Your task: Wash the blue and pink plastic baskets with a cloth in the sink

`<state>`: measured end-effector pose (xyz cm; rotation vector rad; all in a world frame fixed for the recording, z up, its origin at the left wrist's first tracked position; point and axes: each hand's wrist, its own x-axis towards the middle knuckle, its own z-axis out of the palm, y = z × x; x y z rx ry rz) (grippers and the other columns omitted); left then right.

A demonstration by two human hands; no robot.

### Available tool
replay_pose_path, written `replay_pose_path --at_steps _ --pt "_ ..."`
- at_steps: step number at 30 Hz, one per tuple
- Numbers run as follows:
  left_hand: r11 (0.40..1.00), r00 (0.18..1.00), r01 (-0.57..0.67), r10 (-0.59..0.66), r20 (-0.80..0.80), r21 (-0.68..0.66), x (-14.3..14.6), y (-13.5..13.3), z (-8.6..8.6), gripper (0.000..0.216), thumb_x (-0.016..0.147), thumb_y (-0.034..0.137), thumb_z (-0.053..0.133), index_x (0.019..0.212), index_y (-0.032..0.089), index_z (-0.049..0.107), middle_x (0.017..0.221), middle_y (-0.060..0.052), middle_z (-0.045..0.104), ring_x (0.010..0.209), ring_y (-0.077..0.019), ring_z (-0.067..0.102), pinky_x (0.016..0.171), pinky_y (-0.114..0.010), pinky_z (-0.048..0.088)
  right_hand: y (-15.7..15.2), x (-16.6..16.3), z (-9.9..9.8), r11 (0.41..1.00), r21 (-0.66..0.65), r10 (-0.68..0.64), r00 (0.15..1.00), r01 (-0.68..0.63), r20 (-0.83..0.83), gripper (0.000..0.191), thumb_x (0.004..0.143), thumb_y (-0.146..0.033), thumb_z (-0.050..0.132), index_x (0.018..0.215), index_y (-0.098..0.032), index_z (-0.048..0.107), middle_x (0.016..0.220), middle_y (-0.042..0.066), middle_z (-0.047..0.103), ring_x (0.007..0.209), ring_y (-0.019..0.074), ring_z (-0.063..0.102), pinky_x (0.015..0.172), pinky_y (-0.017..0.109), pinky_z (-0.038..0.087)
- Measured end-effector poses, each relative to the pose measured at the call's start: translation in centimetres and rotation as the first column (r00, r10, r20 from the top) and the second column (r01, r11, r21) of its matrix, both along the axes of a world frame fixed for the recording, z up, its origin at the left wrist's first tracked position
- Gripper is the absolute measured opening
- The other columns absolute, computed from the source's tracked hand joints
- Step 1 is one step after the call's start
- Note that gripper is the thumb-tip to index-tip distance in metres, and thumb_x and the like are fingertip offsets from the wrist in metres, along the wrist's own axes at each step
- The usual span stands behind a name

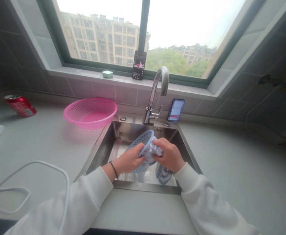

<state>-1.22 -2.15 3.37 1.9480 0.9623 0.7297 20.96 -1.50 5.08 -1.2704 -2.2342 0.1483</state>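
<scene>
Blue basket [143, 138]: smooth pierced plastic, faint sheen. Cloth [155, 150]: soft, crumpled, matt fabric. Sink [100, 160]: metal, smooth, satin sheen. Faucet [154, 88]: polished metal, glossy, bright highlights. Pink colander [93, 123]: perforated plastic, slightly translucent, shiny. Can [22, 106]: glossy printed metal. Desk [231, 169]: smooth, low sheen. Wall tiles [125, 94]: smooth, dull finish. Sleeves [84, 192]: matt, soft knit fabric. Cable [35, 162]: smooth, plastic-looking. Window frame [144, 29]: dull, smooth.

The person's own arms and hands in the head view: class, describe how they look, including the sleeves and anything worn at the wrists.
The loose white fabric left sleeve and matching white fabric right sleeve narrow toward the wrists. A thin, dark, round band circles the left wrist. The bare left hand and bare right hand wear no gloves.
</scene>
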Motion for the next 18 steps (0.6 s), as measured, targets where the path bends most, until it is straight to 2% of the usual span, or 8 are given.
replay_pose_path --at_steps 2,3,6,8,10,14,18 --pt "1.000 1.000 -0.016 0.016 0.000 0.003 0.0 0.1 0.0 0.010 0.084 0.020 0.053 0.094 0.020 0.053 0.085 0.000 0.058 0.078 -0.0174 0.055 0.070 -0.028 0.043 -0.4 -0.5 0.0 0.999 -0.010 0.035 0.999 -0.035 0.031 0.036 0.071 -0.020 0.068 0.107 -0.027 0.067 0.100 0.004 0.070 0.084 0.0219 0.069 0.074 0.030 0.054" --pt "1.000 1.000 -0.012 0.012 0.005 0.002 0.0 0.1 0.0 0.010 0.084 0.019 0.053 0.094 0.020 0.053 0.086 0.000 0.058 0.079 -0.0174 0.055 0.071 -0.028 0.044 -0.2 -0.5 0.0 1.000 -0.013 0.007 1.000 -0.006 0.026 0.037 0.071 -0.020 0.068 0.108 -0.027 0.068 0.101 0.004 0.070 0.085 0.0225 0.070 0.075 0.031 0.054" --pt "0.998 0.999 0.043 -0.041 0.033 -0.046 0.0 -0.1 0.2 0.012 0.084 0.021 0.055 0.096 0.020 0.054 0.087 0.001 0.059 0.080 -0.0173 0.056 0.071 -0.027 0.045 1.2 0.7 -0.1 0.982 -0.021 -0.189 0.981 0.188 -0.033 0.041 0.071 -0.019 0.067 0.112 -0.026 0.068 0.108 0.006 0.071 0.095 0.0266 0.070 0.083 0.036 0.054" --pt "0.994 0.996 0.078 -0.075 0.045 -0.079 0.0 -0.1 0.3 0.013 0.084 0.023 0.056 0.096 0.020 0.053 0.086 0.001 0.059 0.080 -0.0172 0.056 0.070 -0.027 0.045 1.9 1.5 -0.1 0.964 -0.021 -0.266 0.963 0.265 -0.044 0.040 0.072 -0.019 0.066 0.112 -0.026 0.068 0.110 0.006 0.071 0.099 0.0278 0.069 0.086 0.038 0.054" --pt "0.995 0.996 0.076 -0.073 0.043 -0.072 -0.1 -0.1 0.2 0.013 0.084 0.023 0.057 0.096 0.020 0.053 0.085 0.001 0.058 0.079 -0.0171 0.055 0.069 -0.027 0.044 1.9 1.6 -0.1 0.970 -0.006 -0.245 0.969 0.245 -0.033 0.040 0.072 -0.019 0.066 0.111 -0.025 0.068 0.109 0.006 0.071 0.098 0.0272 0.069 0.085 0.037 0.054" --pt "1.000 1.000 0.001 -0.002 0.025 0.015 -0.2 0.4 -0.2 0.011 0.083 0.021 0.056 0.093 0.019 0.053 0.086 0.001 0.056 0.080 -0.0172 0.054 0.073 -0.029 0.043 0.4 0.1 0.0 0.996 0.012 -0.091 0.996 0.091 -0.005 0.039 0.072 -0.018 0.068 0.111 -0.025 0.066 0.103 0.004 0.069 0.089 0.0233 0.069 0.079 0.032 0.054" --pt "1.000 0.998 -0.009 0.011 0.058 -0.026 -0.1 0.6 -0.3 0.012 0.084 0.019 0.054 0.095 0.020 0.053 0.085 0.002 0.059 0.078 -0.0168 0.057 0.073 -0.029 0.044 -0.1 -0.7 0.2 0.996 -0.040 -0.076 0.996 0.074 -0.044 0.037 0.078 -0.028 0.071 0.114 -0.024 0.064 0.106 0.005 0.068 0.092 0.0240 0.070 0.080 0.034 0.054"
